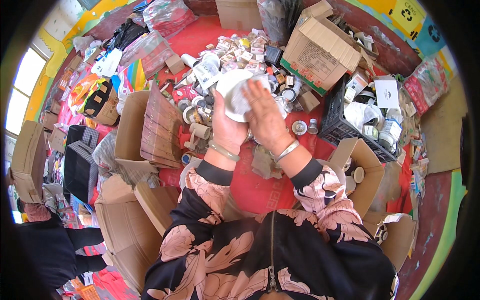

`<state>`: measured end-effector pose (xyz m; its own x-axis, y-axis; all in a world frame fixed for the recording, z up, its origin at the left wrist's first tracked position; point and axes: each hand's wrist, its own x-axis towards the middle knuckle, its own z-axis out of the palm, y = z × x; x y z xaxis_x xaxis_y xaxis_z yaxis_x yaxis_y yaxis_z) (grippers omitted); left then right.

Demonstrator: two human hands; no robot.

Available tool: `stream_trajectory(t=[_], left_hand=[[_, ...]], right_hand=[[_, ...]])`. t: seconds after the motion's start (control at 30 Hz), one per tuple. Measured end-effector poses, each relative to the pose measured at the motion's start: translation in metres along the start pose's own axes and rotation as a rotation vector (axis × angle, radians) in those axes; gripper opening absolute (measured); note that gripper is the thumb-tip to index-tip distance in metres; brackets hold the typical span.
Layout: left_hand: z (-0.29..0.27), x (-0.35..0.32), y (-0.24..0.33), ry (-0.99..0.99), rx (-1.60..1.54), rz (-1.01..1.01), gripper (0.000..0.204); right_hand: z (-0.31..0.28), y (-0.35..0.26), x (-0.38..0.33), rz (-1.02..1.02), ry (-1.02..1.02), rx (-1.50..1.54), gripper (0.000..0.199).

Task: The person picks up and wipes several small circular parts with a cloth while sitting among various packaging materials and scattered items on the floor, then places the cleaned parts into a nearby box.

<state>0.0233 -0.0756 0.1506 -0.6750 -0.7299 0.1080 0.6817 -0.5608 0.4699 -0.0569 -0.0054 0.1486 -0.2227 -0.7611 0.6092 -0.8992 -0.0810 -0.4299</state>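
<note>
My left hand (227,130) holds a round white container (231,85) from below, up in front of me. My right hand (265,112) lies over its right side, fingers on crumpled clear plastic wrap (246,102) that clings to it. Both wrists wear bangles. Beneath the hands a heap of small tins, tape rolls and little cartons (240,52) spreads over a red cloth (250,187).
A black crate (332,127) with white items stands right. Open cardboard boxes sit left (131,127), lower left (125,230), right (362,172) and at the back (320,50). Bags and packets pile up at the far left. Another person in black (50,245) is at the lower left.
</note>
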Motion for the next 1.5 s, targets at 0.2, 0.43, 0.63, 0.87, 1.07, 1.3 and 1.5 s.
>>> stream_trajectory(t=[0.2, 0.43, 0.63, 0.87, 1.07, 1.3, 1.5], left_hand=[[-0.032, 0.01, 0.024, -0.142, -0.076, -0.07, 0.06], [-0.006, 0.013, 0.036, 0.058, -0.135, 0.051, 0.056], [-0.025, 0.013, 0.033, -0.091, -0.223, -0.038, 0.056], [0.005, 0.003, 0.022, -0.065, -0.005, 0.003, 0.053], [-0.013, 0.002, 0.003, -0.135, 0.125, -0.094, 0.053], [0.0, -0.006, 0.015, -0.17, 0.376, -0.144, 0.035], [-0.013, -0.008, 0.013, -0.388, 0.696, -0.161, 0.036]], right_hand=[[-0.006, -0.03, -0.011, 0.005, -0.266, 0.34, 0.04], [-0.118, 0.068, -0.015, 0.769, 0.346, 1.228, 0.023], [-0.142, 0.088, -0.005, 0.786, 0.778, 1.475, 0.027], [-0.107, 0.07, -0.001, 0.807, 0.674, 1.465, 0.032], [-0.04, 0.017, -0.008, 0.61, 0.27, 0.947, 0.029], [-0.049, 0.032, -0.009, 0.479, 0.309, 0.884, 0.021], [-0.085, 0.037, -0.001, 0.38, 0.011, 0.767, 0.019]])
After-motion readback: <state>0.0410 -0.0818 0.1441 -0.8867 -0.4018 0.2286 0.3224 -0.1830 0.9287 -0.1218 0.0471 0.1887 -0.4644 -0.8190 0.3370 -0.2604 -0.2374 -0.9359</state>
